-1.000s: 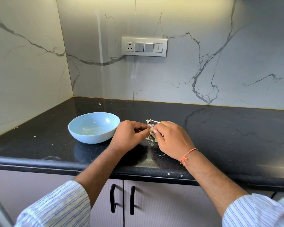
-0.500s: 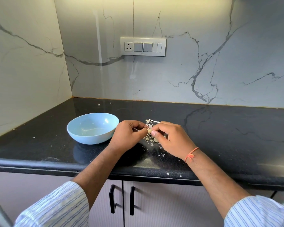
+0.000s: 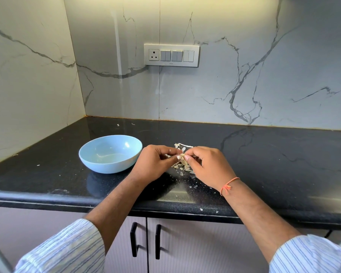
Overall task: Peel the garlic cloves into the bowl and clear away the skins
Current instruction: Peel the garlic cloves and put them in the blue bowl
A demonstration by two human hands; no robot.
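A garlic clove was pinched between both the left hand and right hand, held beside the bowl, seemingly so skins dropped onto the counter.

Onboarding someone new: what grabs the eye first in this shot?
The two hands, left and right, meet mid-counter, pinching a garlic clove over a pile of skins. Left of them sits a light blue bowl on the black counter.
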